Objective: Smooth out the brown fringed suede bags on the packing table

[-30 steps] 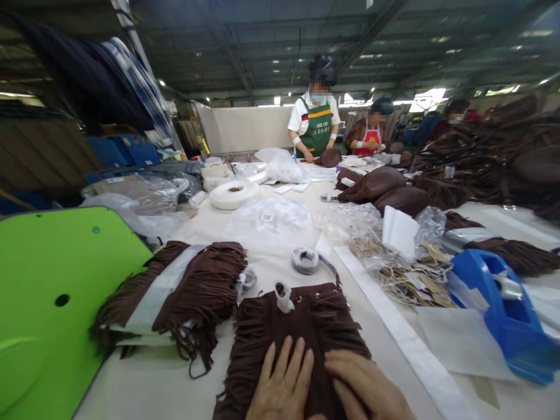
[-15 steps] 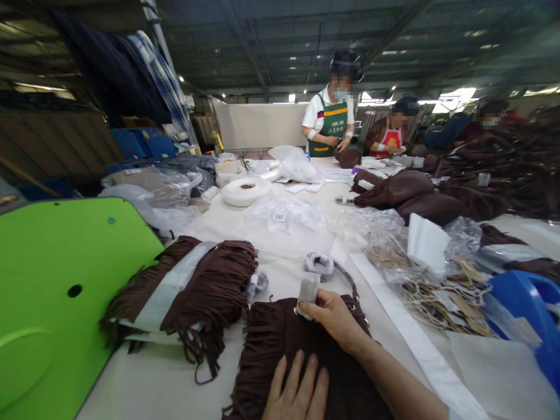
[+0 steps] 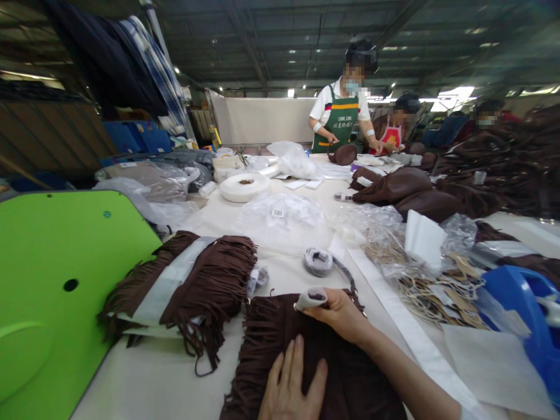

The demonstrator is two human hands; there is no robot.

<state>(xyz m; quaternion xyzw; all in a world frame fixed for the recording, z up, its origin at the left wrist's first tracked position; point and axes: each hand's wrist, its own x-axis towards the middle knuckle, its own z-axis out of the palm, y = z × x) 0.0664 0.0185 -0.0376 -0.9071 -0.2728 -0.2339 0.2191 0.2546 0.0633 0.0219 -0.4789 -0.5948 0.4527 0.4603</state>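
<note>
Currently on the bench (image 3: 153,373), item one: a brown fringed bag (image 3: 271,344), lying flat at 6 o'clock, directly before the person. The left hand (image 3: 291,388) is resting open on it, fingers spread, palm pressing the fringe down. The right hand (image 3: 339,312) is pinching a white-wrapped fitting (image 3: 311,298) at the bag's top edge, at 12 o'clock from the left hand.

Change noted: a second ago both hands were lying flat on the bag. The right has since gone up to the fitting, which was standing upright half a second ago and is now tipping over toward 9 o'clock. By my judgement, the work is shifting from smoothing the fringe to handling that fitting.

Item two: a second fringed bag (image 3: 210,280), banded in white paper, lying at 10 o'clock. Item three: a wrapped strap coil (image 3: 318,261) at 12 o'clock. Item four: a blue tape dispenser (image 3: 525,309) at 3 o'clock. At the far end, a co-worker in a green apron (image 3: 339,119) is standing.
</note>
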